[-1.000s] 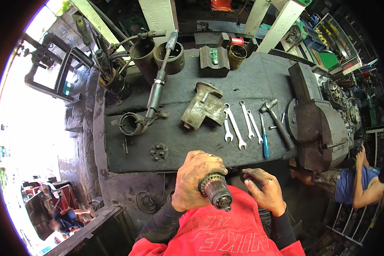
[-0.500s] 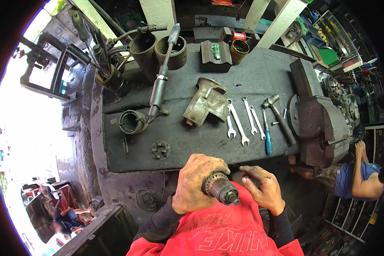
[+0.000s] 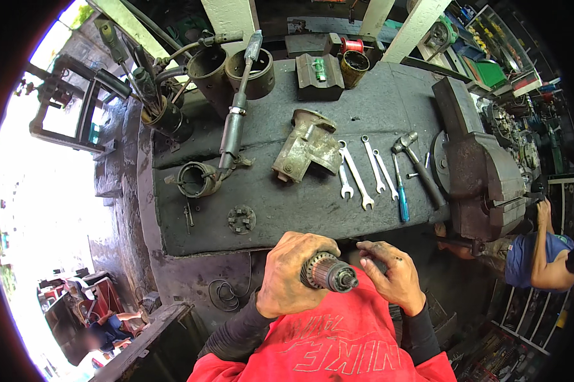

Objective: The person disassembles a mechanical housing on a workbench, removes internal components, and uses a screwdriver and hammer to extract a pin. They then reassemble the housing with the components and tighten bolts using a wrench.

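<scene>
My left hand (image 3: 286,278) is wrapped round a motor armature (image 3: 328,271), held in front of my chest near the bench's front edge. The armature's copper commutator and shaft end point toward the lower right; its far part is hidden in my palm. Just right of it is my right hand (image 3: 396,279), apart from the armature. Its fingers are bent and the thumb stands a little off the forefinger, with nothing visible between them. Both hands are darkened with grease. Beyond them on the bench (image 3: 280,219) lie a greasy metal housing (image 3: 307,148) and a round brush plate (image 3: 242,219).
Several wrenches (image 3: 357,175), a blue-handled screwdriver (image 3: 403,205) and a hammer (image 3: 425,175) lie at the right, beside a big vise (image 3: 481,172). At the left are a metal ring casing (image 3: 194,180), a long rod-like tool (image 3: 233,137) and cans. A person (image 3: 535,261) is at far right.
The armature has moved slightly up and left in my left hand, its shaft end tilting up. My right thumb has come closer to the fingers.
</scene>
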The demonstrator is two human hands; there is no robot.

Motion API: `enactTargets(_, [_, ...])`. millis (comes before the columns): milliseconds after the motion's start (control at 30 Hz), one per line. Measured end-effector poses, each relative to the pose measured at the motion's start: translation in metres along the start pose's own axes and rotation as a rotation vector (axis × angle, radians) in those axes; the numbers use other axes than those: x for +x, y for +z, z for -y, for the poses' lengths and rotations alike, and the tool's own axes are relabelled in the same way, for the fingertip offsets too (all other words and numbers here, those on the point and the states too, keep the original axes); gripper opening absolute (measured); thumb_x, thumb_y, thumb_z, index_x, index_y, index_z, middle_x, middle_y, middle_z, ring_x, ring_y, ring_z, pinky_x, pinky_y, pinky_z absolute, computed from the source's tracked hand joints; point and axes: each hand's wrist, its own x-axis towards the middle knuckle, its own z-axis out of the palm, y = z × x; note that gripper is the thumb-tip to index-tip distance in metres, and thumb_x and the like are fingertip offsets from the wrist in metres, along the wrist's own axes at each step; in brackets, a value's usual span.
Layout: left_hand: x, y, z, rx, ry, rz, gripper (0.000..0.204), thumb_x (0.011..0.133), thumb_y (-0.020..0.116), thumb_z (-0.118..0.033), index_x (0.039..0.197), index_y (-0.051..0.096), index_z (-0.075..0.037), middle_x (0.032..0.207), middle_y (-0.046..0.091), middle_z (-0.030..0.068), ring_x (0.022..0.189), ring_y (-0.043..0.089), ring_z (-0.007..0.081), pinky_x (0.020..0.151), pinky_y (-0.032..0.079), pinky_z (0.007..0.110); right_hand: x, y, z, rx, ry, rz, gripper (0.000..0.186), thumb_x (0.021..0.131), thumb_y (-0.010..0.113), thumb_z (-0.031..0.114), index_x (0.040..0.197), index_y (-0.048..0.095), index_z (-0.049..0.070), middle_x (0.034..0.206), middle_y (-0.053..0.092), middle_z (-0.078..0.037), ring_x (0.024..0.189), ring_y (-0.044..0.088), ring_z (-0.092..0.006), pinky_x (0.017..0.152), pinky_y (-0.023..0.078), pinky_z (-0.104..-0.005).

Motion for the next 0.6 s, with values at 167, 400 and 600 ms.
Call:
enactTargets(167, [-0.007, -0.004, 0.028, 0.085, -0.263, -0.069, 0.048, 0.064, 0.085, -0.008, 0.108, 0.069, -0.002, 0.098, 0.074, 0.0115, 0.090, 0.072, 0.0244, 0.087, 0.057, 0.038, -0.005, -0.003, -0.005, -0.052, 0.018, -0.009, 0.030, 0.093, 0.071, 0.008, 0.123, 0.071, 0.002, 0.098, 0.073, -0.013, 0.090, 0.072, -0.0305, 0.083, 0.057, -0.0396])
enactTargets(400, [0.002, -0.045, 0.127, 0.513, -0.711, -0.146, 0.052, 0.071, 0.088, -0.020, 0.110, 0.059, -0.003, 0.099, 0.073, 0.0229, 0.099, 0.071, 0.0454, 0.086, 0.054, 0.052, -0.022, -0.010, -0.016, -0.076, 0.115, -0.042, 0.030, 0.095, 0.070, 0.013, 0.123, 0.071, 0.002, 0.102, 0.074, -0.015, 0.096, 0.071, -0.0344, 0.086, 0.057, -0.0424])
enactTargets(600, [0.025, -0.042, 0.175, 0.649, -0.591, -0.187, 0.062, 0.082, 0.085, -0.033, 0.121, 0.055, 0.005, 0.112, 0.070, 0.0303, 0.107, 0.068, 0.0487, 0.093, 0.053, 0.053, -0.025, 0.001, -0.018, -0.188, 0.029, -0.020, 0.031, 0.095, 0.069, 0.015, 0.123, 0.071, 0.002, 0.105, 0.075, -0.014, 0.099, 0.071, -0.0350, 0.089, 0.057, -0.0435])
